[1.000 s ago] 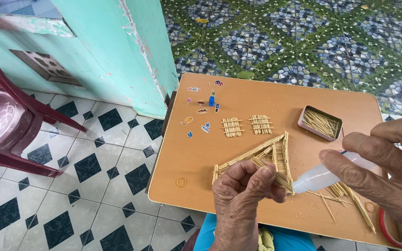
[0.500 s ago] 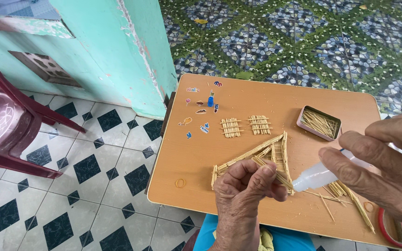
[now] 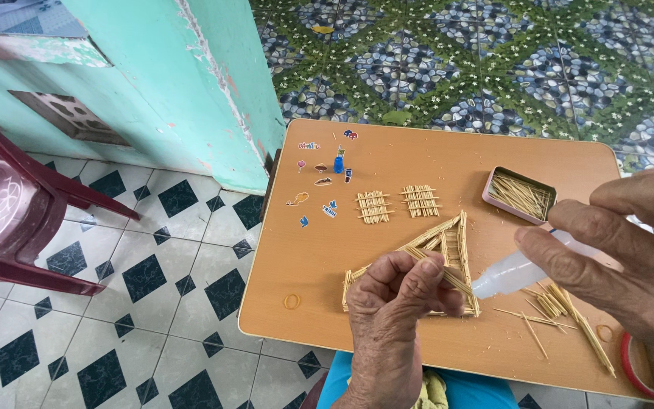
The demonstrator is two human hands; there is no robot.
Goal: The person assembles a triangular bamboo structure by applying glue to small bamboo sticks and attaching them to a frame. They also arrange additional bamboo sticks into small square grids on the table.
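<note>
My left hand (image 3: pixel 395 303) is closed on a thin wooden stick over the lower part of a triangular frame of glued sticks (image 3: pixel 448 250) lying on the small brown table (image 3: pixel 327 250). My right hand (image 3: pixel 622 250) grips a clear plastic glue bottle (image 3: pixel 509 273), its nozzle pointing left toward the stick at the frame's right edge. Two small flat panels of sticks (image 3: pixel 397 204) lie side by side just beyond the frame. Loose sticks (image 3: pixel 562 314) lie under my right hand.
A pink tin of sticks (image 3: pixel 520 195) sits at the table's far right. Small stickers (image 3: pixel 323 182) dot the far left of the table, and a rubber band (image 3: pixel 291 301) lies near its front left. A red plastic chair (image 3: pixel 9 212) stands left, beside a teal wall (image 3: pixel 183 83). Red scissor handles (image 3: pixel 649 371) lie at the lower right.
My right hand has brought the glue bottle a little further left toward the frame. My left hand stays on the stick with only small finger shifts.
</note>
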